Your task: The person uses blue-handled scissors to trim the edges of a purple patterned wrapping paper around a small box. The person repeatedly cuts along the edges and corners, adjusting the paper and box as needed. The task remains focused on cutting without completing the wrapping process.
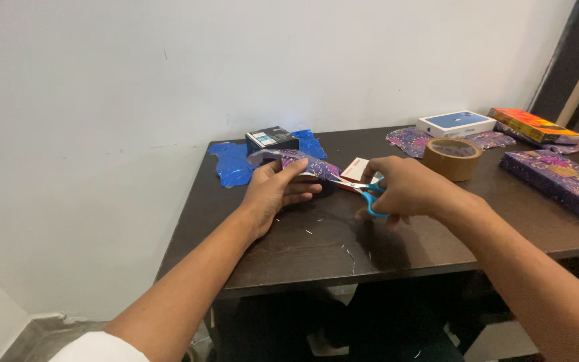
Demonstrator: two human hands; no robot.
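My left hand (pixel 277 189) grips a piece of purple patterned wrapping paper (pixel 296 161) that lies over a small dark object on the dark brown table (pixel 316 248). My right hand (pixel 403 189) holds blue-handled scissors (pixel 368 196), their blades pointing left at the paper's edge. A small white and orange box (pixel 354 169) lies just behind the scissors.
A roll of brown tape (pixel 453 158) stands right of my hands. Blue foil paper (pixel 234 165) and a small black box (pixel 271 139) lie at the back left. A white box with a blue top (pixel 456 123), an orange box (pixel 531 125), purple paper scraps and a wrapped parcel (pixel 561 181) sit at right.
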